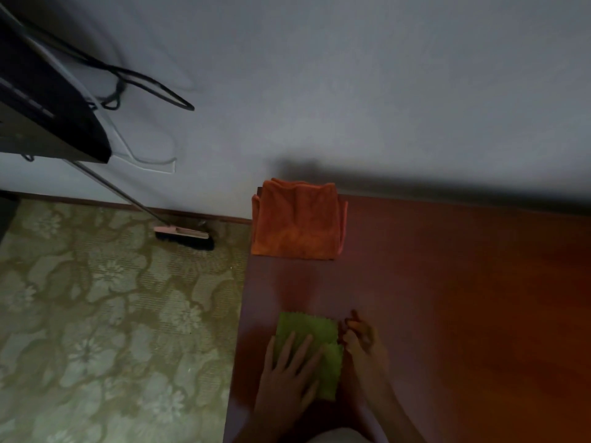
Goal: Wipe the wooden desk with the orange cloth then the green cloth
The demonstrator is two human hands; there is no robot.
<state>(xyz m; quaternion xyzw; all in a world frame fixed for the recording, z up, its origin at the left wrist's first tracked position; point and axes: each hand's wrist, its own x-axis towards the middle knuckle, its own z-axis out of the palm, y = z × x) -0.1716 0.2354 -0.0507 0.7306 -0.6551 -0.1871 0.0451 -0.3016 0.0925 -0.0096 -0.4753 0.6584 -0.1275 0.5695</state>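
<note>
— Two cloths, one wooden desk [447,298]: where does the job stand?

— Orange cloth [297,220] lies folded at the desk's far left corner, against the wall, with no hand near it — by its neat fold it looks set aside, its pass likely finished, though nothing on the wood proves that.

— And the green cloth [311,345]?

— At the near left corner, close to the left edge and well apart from the orange one. Left hand [287,378] rests flat on it, fingers spread and pressing the fabric to the wood. Right hand [363,342] sits just beside the cloth's right edge, fingers curled; whether they pinch the hem cannot be told in the dim, blurred light.

— So what remains?

— Judging by this, the green stage is under way or about to start; most of the desk toward the right edge lies beyond the cloth. A broom [184,236] leans by the wall on the floor, untouched.
</note>
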